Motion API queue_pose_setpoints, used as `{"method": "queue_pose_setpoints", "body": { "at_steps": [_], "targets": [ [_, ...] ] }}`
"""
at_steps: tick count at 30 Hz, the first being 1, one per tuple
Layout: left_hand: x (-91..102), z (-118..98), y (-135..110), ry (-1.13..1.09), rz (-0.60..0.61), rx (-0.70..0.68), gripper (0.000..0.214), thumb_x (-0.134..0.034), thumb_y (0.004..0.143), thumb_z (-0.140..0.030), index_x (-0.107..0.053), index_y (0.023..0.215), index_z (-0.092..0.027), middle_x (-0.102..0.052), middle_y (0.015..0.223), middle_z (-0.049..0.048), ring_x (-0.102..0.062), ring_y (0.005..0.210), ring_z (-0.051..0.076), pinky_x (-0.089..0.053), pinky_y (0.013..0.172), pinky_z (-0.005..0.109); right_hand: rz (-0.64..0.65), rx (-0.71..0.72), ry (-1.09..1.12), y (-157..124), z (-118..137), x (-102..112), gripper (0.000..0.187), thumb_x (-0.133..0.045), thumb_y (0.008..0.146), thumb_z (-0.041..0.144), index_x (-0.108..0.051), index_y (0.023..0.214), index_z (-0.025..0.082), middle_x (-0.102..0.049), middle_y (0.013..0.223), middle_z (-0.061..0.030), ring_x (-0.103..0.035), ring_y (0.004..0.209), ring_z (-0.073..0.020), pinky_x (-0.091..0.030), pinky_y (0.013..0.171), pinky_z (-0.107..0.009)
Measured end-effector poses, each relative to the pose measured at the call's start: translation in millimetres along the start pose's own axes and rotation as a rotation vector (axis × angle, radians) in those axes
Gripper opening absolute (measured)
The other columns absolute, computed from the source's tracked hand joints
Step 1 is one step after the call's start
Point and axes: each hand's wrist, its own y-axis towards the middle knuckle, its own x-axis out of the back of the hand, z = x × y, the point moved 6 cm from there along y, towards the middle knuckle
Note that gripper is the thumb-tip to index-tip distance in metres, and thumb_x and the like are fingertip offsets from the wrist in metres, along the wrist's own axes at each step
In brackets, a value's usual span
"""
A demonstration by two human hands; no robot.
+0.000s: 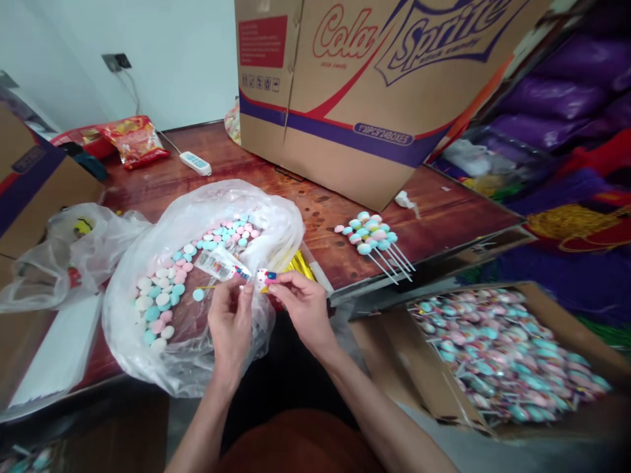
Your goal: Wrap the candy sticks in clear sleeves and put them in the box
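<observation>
My left hand [231,322] and my right hand [302,303] meet over the table's near edge, both pinched on a small printed candy wrapper [260,278] held between the fingertips. A lollipop stick with a blue candy head [198,294] pokes out to the left of my left hand. Just behind my hands lies a clear plastic bag [148,328] holding several pink, white and blue round candies [162,295]. Yellow strips [302,266] lie under my right fingers.
A bunch of finished lollipops [371,235] lies on the brown table [325,210]. A large Cola/Sprite carton [365,85] stands behind. A box of wrapped lollipops [497,355] sits at lower right. Another plastic bag [64,256], snack packet [134,139] and power strip [195,163] lie left.
</observation>
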Motion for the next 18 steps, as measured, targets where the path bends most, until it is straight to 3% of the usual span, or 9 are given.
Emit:
{"method": "queue_pose_setpoints", "body": {
  "at_steps": [3,5,8,12,15,18],
  "targets": [
    [-21.2,17.6,-18.8,-0.317,0.167,0.346,0.041,-0.073,0.079,-0.057,-0.073,0.08,-0.016,-0.062,0.067,0.0022,-0.053,0.058,0.012,-0.041,0.051,0.023,-0.055,-0.021,0.028,-4.9,4.3,10.3,0.012,-0.072,0.08,0.031,-0.067,0.079,0.02,-0.066,0.075,0.0011,-0.061,0.068,-0.0147,-0.051,0.065,-0.027],
    [-40.4,23.1,-26.3,-0.55,0.299,0.547,0.045,-0.076,0.075,-0.059,-0.074,0.084,-0.015,-0.064,0.071,0.0035,-0.054,0.059,0.011,-0.042,0.051,0.022,-0.042,-0.05,0.044,-9.6,5.5,13.5,0.014,-0.071,0.081,0.033,-0.066,0.081,0.02,-0.065,0.074,0.0013,-0.059,0.066,-0.0141,-0.051,0.064,-0.027],
    [-54.5,23.2,-19.2,-0.809,0.233,0.67,0.038,-0.091,0.062,-0.042,-0.073,0.085,-0.018,-0.068,0.08,0.0008,-0.058,0.066,0.009,-0.048,0.059,0.02,-0.018,-0.03,0.038,-15.1,7.2,16.7,0.016,-0.069,0.084,0.035,-0.064,0.081,0.021,-0.062,0.074,0.0013,-0.058,0.067,-0.0141,-0.051,0.064,-0.027],
    [-60.9,20.3,-8.0,-0.81,0.086,0.61,0.036,-0.096,0.051,-0.027,-0.066,0.067,-0.016,-0.062,0.067,-0.0043,-0.052,0.056,0.006,-0.045,0.053,0.017,-0.039,0.003,-0.008,-20.5,7.2,26.2,0.024,-0.064,0.088,0.04,-0.057,0.075,0.022,-0.053,0.068,0.0031,-0.05,0.063,-0.0131,-0.046,0.061,-0.025],
    [-62.3,16.4,-10.2,-0.708,0.045,0.447,0.033,-0.092,0.059,-0.033,-0.064,0.063,-0.016,-0.059,0.061,-0.0051,-0.051,0.055,0.007,-0.045,0.053,0.019,-0.003,-0.012,-0.041,-24.3,8.2,31.4,0.027,-0.062,0.09,0.046,-0.058,0.077,0.022,-0.056,0.072,0.0015,-0.052,0.067,-0.0145,-0.046,0.065,-0.026],
    [-64.8,18.0,-17.3,-0.608,0.059,0.354,0.026,-0.088,0.065,-0.036,-0.07,0.07,-0.018,-0.066,0.07,-0.0023,-0.06,0.065,0.011,-0.051,0.064,0.022,-0.009,-0.019,-0.017,-25.8,10.8,37.6,0.027,-0.064,0.089,0.048,-0.063,0.083,0.022,-0.062,0.077,-0.0004,-0.057,0.073,-0.0165,-0.048,0.07,-0.028]
  ]
}}
